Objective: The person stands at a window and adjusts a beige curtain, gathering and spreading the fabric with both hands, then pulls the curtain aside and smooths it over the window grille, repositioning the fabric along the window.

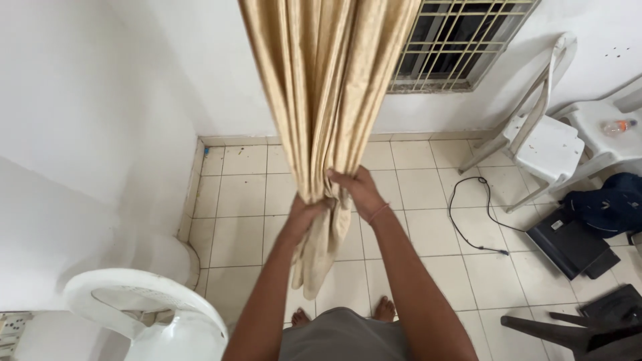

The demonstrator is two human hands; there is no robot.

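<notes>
A person stands barefoot on a pale tiled floor (414, 194), both arms stretched forward to a gold curtain (328, 87) that hangs in gathered folds down the middle of the view. The left hand (304, 212) is clamped around the bunched cloth low down, fingers wrapped over the folds. The right hand (356, 189), a thin band at its wrist, grips the same bundle just beside and slightly above the left, its fingers closed on the fabric. Below the two hands the loose tail of the curtain dangles short of the floor, ending above the person's feet (383, 309).

Left of the curtain and nearest the camera, the rounded back of a white plastic chair (144, 301) shows against a white wall. Right of the curtain, a black cable (476, 214) lies looped on the tiles, and beyond it a flat black device (567, 244) rests on the floor near a dark blue bag (612, 204). A dark chair (575, 327) sits at the lower right edge. Farther right of the curtain stand two white plastic chairs (548, 144), one carrying a small clear bottle (615, 126). Behind the curtain's right edge a barred window (461, 43) is set in the far wall
</notes>
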